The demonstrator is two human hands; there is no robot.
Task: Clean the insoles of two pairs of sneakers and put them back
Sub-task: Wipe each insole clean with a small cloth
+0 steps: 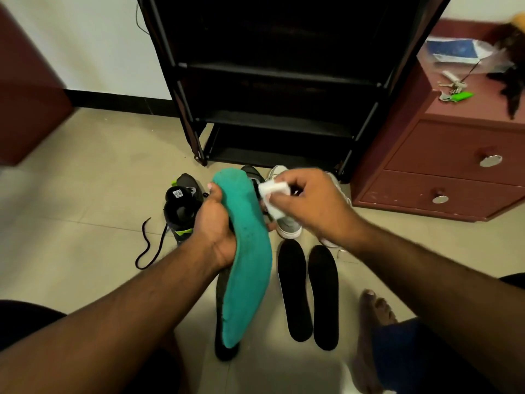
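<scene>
My left hand point(214, 226) grips a teal-green insole point(248, 257) around its middle, holding it up with the toe end pointing away from me. My right hand point(308, 203) pinches a white wipe point(274, 196) just right of the insole's toe end. Two black insoles point(294, 291) lie side by side on the floor tiles to the right. Another dark insole point(224, 351) lies on the floor, mostly hidden under the green one. A black sneaker with neon-green trim point(181, 206) stands left of my hand. A grey-white sneaker point(287, 223) sits behind my right hand, partly hidden.
A black shoe rack point(272, 81) stands straight ahead. A maroon drawer cabinet point(443, 166) with keys on top is at the right. A loose black lace point(146, 245) trails on the floor at the left. My bare foot point(372, 317) rests at lower right.
</scene>
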